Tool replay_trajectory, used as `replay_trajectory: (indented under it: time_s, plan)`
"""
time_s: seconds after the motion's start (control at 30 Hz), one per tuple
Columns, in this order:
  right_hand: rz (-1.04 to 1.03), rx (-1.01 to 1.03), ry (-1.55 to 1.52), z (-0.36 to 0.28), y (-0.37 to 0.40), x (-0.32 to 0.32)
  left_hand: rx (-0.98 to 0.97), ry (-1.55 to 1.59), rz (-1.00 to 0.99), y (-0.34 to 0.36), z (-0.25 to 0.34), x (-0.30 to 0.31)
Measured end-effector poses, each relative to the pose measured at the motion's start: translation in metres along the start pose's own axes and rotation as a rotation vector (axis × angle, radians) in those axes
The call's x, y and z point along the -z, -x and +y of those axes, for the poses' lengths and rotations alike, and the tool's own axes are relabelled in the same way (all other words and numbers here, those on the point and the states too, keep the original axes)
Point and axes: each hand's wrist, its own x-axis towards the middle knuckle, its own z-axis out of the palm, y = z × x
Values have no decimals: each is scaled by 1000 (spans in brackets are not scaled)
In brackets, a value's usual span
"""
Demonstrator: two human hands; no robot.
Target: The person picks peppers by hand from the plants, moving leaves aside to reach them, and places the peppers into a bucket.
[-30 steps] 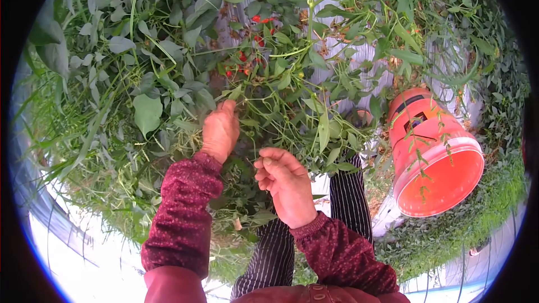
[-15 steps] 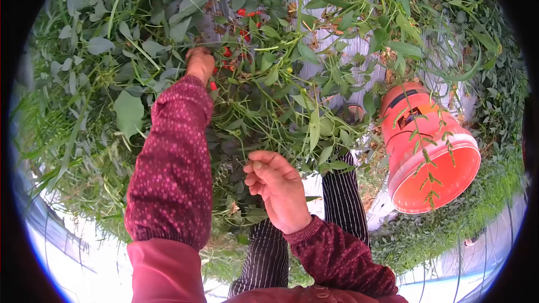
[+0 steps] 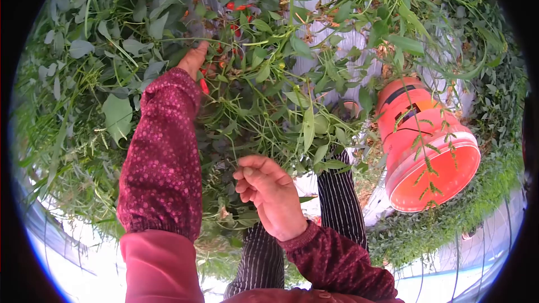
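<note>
My left hand (image 3: pixel 193 60) reaches into the leafy plants at the upper left, palm down. Leaves cover most of its fingers, so its grip does not show. Just below and beside it hangs a red chili pepper (image 3: pixel 204 86). More red peppers (image 3: pixel 236 29) show among the stems to its right. Lower down, in front of my body, my right hand (image 3: pixel 272 196) is turned palm up with fingers curled and thumb pressed against them. A thin green plant stem (image 3: pixel 234 147) runs down to its fingertips and seems pinched there.
An orange-red bucket (image 3: pixel 401 157) lies tilted on the right, its mouth toward me, with a weedy sprig hanging across it. Pale ground sheeting (image 3: pixel 314 50) shows between the plants. My striped trouser legs (image 3: pixel 341 202) stand below the foliage. Dense greenery surrounds everything.
My left hand has shifted slightly left and down in view, with its fingers deeper behind leaves. The right hand has moved a little left, still curled. The whole view has shifted slightly.
</note>
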Motion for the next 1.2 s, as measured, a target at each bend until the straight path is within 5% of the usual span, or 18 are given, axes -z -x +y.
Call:
replay_trajectory:
  time_s: [0.07,0.13,0.17,0.27,0.4,0.53,0.6,0.73,1.07,1.2]
  plan:
    - [3,-17,-22,-2,1,-1,-151,-157,-12,9,11,-2]
    - [2,-17,-26,-1,1,1,142,485,-292,44,40,1]
    - [-4,-19,-15,1,1,3,-165,258,-394,20,24,5]
    - [-16,-27,-3,2,1,3,-75,86,-138,19,25,0]
    - [-12,-46,20,-1,2,0,48,35,-302,36,40,12]
    - [-25,-48,19,-2,3,-1,-34,48,-306,27,33,8]
    - [-40,-52,-8,-1,4,0,-193,21,-474,-7,19,1]
    - [-42,-60,-20,-1,5,0,-416,98,-387,-25,2,-9]
    - [-62,-59,-37,-2,7,-3,-431,-64,-141,34,32,-13]
    - [-61,-57,-47,0,7,-2,-478,-201,-232,47,44,-11]
